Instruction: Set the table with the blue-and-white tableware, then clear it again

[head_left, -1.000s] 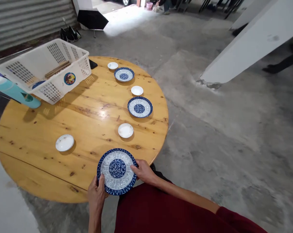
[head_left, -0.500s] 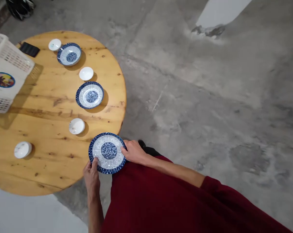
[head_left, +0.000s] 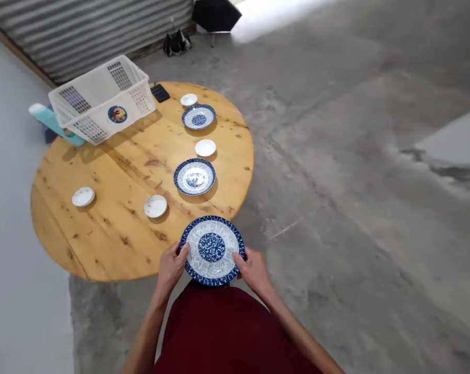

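Observation:
A blue-and-white patterned plate (head_left: 211, 246) is held in front of my body, just off the near edge of the round wooden table (head_left: 113, 249). My left hand (head_left: 173, 265) grips its left rim, thumb on top. On the right rim my right hand (head_left: 254, 267) is closed the same way; the fingers underneath are mostly hidden. Beyond the held plate, a second blue-rimmed plate (head_left: 195, 177) lies on the table, and a deeper blue-rimmed dish (head_left: 199, 117) sits farther back. Small white bowls stand around them: one bowl (head_left: 156, 206) nearest my left hand, another bowl (head_left: 205, 148) between the two dishes.
A white plastic basket (head_left: 106, 104) stands at the table's back left, beside a light-blue bottle-like object (head_left: 51, 119). Farther back are a black flat object (head_left: 160, 93) and a small bowl (head_left: 188, 99). Another bowl (head_left: 83, 197) sits at the left. A wall (head_left: 20, 208) borders the left side.
My view has swung left and up, bringing the whole basket and the corrugated wall into sight. Both hands keep hold of the plate, which is now squarely before my body.

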A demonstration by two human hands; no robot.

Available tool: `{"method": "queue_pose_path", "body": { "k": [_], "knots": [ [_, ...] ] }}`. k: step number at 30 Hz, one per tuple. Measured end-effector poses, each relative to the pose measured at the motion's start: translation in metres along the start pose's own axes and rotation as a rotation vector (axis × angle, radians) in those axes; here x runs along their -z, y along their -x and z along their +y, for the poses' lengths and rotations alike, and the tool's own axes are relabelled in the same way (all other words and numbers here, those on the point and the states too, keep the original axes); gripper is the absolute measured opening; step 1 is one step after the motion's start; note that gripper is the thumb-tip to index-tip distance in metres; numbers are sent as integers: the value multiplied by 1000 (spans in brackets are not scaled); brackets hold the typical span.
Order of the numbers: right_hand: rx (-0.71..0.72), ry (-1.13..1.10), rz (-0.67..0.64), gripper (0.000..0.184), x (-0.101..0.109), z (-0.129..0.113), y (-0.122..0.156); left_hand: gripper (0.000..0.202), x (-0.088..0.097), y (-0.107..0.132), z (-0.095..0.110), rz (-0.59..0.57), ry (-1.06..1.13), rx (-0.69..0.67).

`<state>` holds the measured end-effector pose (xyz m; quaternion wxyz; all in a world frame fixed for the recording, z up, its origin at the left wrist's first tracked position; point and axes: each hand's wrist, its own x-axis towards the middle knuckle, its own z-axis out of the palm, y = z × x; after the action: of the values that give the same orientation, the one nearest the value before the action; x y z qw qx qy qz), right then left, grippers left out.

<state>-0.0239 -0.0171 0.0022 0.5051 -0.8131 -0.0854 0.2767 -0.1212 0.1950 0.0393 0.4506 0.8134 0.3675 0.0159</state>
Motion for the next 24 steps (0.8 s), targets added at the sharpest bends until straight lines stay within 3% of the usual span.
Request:
{"method": "queue_pose_path", "body": {
  "k": [5,11,18,24],
  "knots": [
    [-21,-23,-107,35,19,-33,-68,39,-4,-49,18,41,27,5],
    [-5,73,-160,37,23,-69,-142,33,6,-106,38,103,57,0],
    [138,188,-118,38,22,-84,-206,21,4,-161,50,217,22,72],
    [198,342,-178,39,23,-91,-259,21,-5,-188,58,287,-29,157]
  ]
}}
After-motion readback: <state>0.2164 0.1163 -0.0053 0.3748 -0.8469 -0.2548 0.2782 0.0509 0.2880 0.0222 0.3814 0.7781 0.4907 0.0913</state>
